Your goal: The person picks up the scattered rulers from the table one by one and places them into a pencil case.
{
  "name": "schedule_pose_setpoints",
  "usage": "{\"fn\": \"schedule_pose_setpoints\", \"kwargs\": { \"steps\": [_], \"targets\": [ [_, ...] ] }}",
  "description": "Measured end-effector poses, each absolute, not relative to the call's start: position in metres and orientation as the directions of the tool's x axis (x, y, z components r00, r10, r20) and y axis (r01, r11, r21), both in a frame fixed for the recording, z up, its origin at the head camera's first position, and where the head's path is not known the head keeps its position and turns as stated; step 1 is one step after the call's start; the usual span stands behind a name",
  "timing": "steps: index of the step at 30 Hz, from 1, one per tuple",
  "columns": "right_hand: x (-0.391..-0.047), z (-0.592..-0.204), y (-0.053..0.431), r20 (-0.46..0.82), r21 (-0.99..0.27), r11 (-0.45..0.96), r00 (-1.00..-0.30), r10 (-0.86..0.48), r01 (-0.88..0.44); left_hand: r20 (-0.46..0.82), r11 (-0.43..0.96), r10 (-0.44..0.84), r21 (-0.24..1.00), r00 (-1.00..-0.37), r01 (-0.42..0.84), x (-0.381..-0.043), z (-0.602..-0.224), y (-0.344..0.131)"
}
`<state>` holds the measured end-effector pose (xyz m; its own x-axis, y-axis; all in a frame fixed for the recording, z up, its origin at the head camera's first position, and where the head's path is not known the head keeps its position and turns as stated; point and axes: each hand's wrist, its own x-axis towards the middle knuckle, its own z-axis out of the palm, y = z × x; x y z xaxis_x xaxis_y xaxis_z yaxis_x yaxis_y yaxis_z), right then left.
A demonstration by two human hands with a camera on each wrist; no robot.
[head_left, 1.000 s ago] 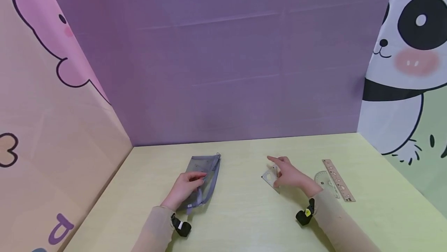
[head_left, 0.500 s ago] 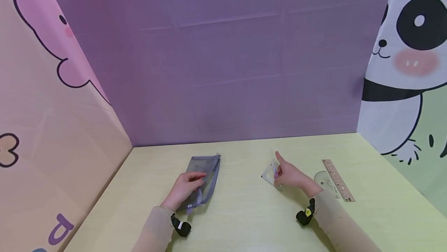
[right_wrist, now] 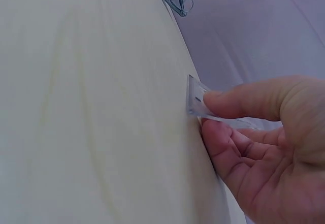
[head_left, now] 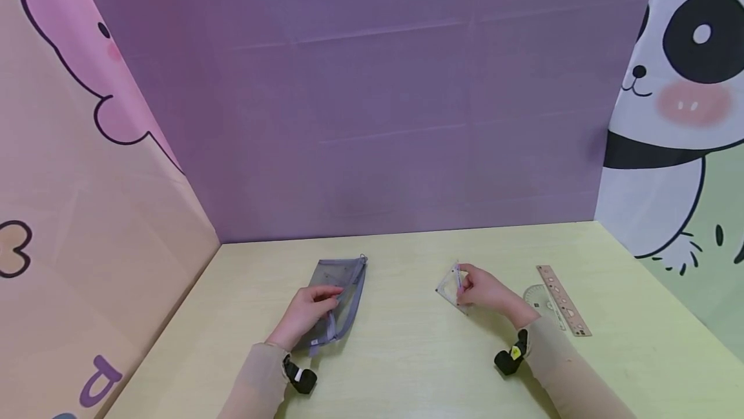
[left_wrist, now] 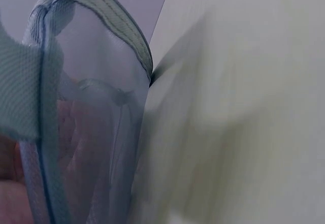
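My left hand (head_left: 305, 317) holds a grey-blue mesh zipper pouch (head_left: 334, 269) on the left of the table. In the left wrist view, the pouch's mesh side (left_wrist: 96, 36) and zipper edge fill the left part, with fingers seen dimly through the mesh. My right hand (head_left: 489, 290) pinches a clear plastic set square (head_left: 451, 302) between thumb and fingers, right of the pouch. One corner of the set square (right_wrist: 195, 100) sticks out past the thumb in the right wrist view; the fingers hide much of the rest.
To the right of the right hand lie a clear protractor (head_left: 542, 299) and a pink ruler (head_left: 564, 301), side by side on the pale table (head_left: 401, 341). A purple backdrop (head_left: 372, 115) stands behind the table, with printed panels at both sides.
My right index finger was stretched out, swung away from the set square, and has now folded in onto its edge. The set square has turned slightly. The left hand and pouch stay put.
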<state>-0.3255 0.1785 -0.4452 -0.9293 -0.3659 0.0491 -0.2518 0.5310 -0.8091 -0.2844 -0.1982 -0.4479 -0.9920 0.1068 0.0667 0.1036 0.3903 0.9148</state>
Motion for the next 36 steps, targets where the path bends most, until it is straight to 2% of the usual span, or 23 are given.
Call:
{"fn": "schedule_pose_setpoints", "kwargs": {
  "steps": [7,18,36],
  "targets": [
    [-0.326,-0.447,0.182,0.046,-0.879,0.423,-0.921,-0.386,-0.221,0.055,0.399,0.091,0.913,-0.994,0.087,-0.283,-0.447,-0.198],
    [-0.331,-0.452,0.185,0.027,-0.913,0.373,-0.937,-0.349,-0.166,0.063,0.395,0.103,0.913,-0.993,0.099,-0.284,-0.446,-0.199],
    [-0.34,-0.461,0.191,-0.036,-0.979,0.204,-0.954,-0.298,-0.026,0.059,0.415,0.098,0.905,-0.993,0.094,-0.285,-0.446,-0.198]
  ]
}}
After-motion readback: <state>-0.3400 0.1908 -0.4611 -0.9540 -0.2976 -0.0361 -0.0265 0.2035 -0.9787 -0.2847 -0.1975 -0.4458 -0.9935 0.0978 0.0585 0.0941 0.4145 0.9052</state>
